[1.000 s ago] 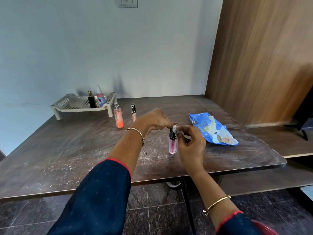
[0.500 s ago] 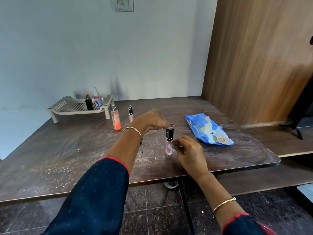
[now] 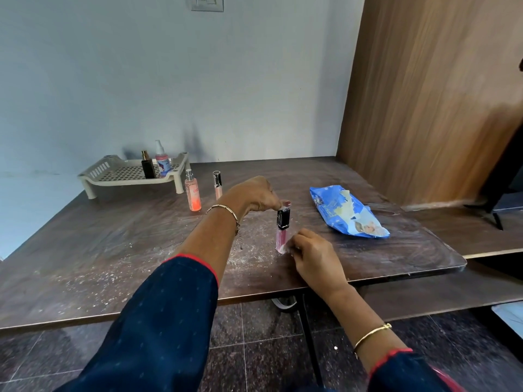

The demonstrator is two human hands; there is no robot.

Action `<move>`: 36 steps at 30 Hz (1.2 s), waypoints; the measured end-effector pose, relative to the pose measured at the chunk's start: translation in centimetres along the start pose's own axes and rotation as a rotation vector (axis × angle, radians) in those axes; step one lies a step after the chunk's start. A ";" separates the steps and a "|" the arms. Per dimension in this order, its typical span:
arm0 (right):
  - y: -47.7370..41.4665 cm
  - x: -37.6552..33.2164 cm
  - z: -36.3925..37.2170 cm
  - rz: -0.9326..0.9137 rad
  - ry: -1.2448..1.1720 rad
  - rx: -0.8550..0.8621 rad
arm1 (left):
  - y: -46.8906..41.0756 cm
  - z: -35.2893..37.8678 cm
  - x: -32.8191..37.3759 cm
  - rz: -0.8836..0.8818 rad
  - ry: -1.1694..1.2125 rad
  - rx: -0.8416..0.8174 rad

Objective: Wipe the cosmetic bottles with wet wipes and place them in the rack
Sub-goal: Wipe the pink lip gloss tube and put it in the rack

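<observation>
The bottle (image 3: 282,233), pink with a black cap, stands upright on the table (image 3: 113,250), near the front edge and a little right of the middle. The left hand (image 3: 254,195) reaches in from 9 o'clock and pinches the top of the cap between thumb and fingertips, closed on it. The right hand (image 3: 314,256) sits low at 4 o'clock of the bottle, knuckles up, fingers curled round a small white wipe (image 3: 288,246) that they press against the bottle's base; only a scrap of the wipe shows. Pale powder (image 3: 246,258) speckles the wood around the bottle's foot and out toward 8 o'clock.

At 2 o'clock, apart from the bottle, lies the blue pack (image 3: 348,212), flat, with its flap torn open. At 11 o'clock stands a slim tube (image 3: 217,183) with a dark cap, and just left of it an orange spray (image 3: 193,193), both upright on the table. Farther out at 10 o'clock, against the wall, is the cream rack (image 3: 96,172). Near its right end it holds a black bottle (image 3: 147,165) and a clear bottle (image 3: 162,162) with a white nozzle, side by side.

Each wrist wears a thin bangle (image 3: 372,333).
</observation>
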State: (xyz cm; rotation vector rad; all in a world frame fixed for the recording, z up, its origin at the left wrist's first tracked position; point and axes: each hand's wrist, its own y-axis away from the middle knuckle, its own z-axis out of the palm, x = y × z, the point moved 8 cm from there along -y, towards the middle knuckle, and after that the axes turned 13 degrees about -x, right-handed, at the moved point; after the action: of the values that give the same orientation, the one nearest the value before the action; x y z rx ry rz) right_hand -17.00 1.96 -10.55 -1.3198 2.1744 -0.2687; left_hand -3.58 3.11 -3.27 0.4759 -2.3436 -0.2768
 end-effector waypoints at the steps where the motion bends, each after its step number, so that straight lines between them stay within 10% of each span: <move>1: 0.0 0.1 0.4 0.020 0.025 -0.040 | 0.0 0.0 0.0 -0.004 -0.002 0.002; 10: -0.6 -0.8 0.8 0.039 0.082 -0.219 | 1.0 0.5 0.1 0.010 0.051 0.010; 20: 1.4 -0.3 -3.9 0.088 -0.269 0.302 | 1.9 1.3 -0.6 0.098 0.262 -0.010; 36: 2.0 0.0 -4.6 0.122 -0.366 0.420 | 2.1 1.4 -1.8 0.211 0.479 0.149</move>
State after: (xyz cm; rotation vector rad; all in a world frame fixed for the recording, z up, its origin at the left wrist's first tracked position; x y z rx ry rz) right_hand -21.14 2.38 -7.70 -0.9156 1.7608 -0.3789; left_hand -3.86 5.90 -4.66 0.3177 -1.9287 0.1054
